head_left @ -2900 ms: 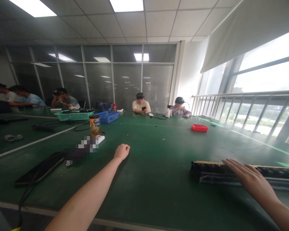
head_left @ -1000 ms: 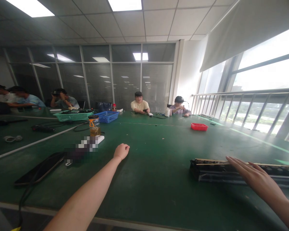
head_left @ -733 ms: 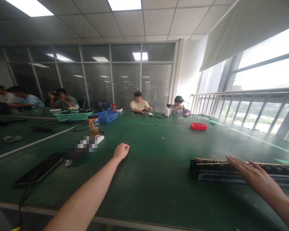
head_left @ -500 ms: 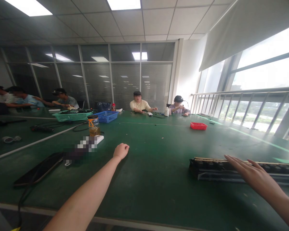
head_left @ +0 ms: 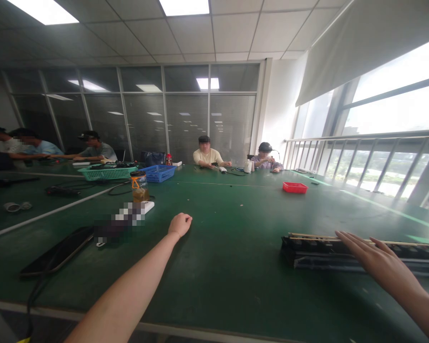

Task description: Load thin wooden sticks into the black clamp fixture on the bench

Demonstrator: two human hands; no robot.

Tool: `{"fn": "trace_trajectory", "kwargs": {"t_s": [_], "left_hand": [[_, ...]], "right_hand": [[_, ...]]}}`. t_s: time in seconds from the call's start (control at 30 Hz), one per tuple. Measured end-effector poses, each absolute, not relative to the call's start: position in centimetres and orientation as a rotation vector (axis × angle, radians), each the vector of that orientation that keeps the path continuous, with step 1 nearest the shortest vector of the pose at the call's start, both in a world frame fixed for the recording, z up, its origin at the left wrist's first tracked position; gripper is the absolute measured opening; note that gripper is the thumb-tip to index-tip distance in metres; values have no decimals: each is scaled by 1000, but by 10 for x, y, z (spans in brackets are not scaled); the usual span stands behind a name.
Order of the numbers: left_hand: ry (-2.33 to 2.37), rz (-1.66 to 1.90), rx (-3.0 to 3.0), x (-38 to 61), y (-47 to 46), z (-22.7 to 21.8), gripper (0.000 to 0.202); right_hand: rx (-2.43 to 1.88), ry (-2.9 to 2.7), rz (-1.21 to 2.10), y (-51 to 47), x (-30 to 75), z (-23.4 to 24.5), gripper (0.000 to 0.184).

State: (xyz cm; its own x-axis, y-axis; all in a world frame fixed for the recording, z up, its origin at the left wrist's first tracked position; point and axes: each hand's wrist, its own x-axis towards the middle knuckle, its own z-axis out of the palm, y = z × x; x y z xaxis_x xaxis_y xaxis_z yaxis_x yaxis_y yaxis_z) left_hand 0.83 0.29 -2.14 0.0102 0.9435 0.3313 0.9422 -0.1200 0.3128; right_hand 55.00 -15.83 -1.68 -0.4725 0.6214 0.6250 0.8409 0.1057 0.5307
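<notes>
My left hand (head_left: 180, 225) rests on the green table in a loose fist, knuckles up. Whatever its fingers may enclose is hidden. At the right, my right hand (head_left: 367, 251) is stretched flat over a long black object (head_left: 318, 259) with a row of dark rounded parts along its top; I cannot tell its kind. A thin, light wooden-looking strip (head_left: 307, 237) runs along that object's far edge, partly covered by my fingers. Those fingers are extended and hold nothing visible; whether they touch the object cannot be made out.
A dark phone-like slab (head_left: 59, 250) with a cable lies at the left, near a bottle (head_left: 140, 187). Beyond are a green basket (head_left: 107, 173), a blue basket (head_left: 159, 174) and a red tray (head_left: 295, 187). Several people sit around the table (head_left: 218, 276).
My right hand has shifted very slightly to the right over the black object. My left hand stays put. At the far left, a co-worker's arm has moved.
</notes>
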Motion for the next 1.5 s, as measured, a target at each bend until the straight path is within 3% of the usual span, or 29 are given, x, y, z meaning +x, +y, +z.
{"fn": "trace_trajectory", "kwargs": {"t_s": [0.4, 1.5], "left_hand": [[2064, 748, 2227, 7, 3, -22, 31], [2071, 761, 2208, 4, 1, -20, 30]], "right_hand": [[-1439, -2180, -1143, -153, 550, -13, 52], [-1620, -2179, -855, -152, 561, -20, 54]]}}
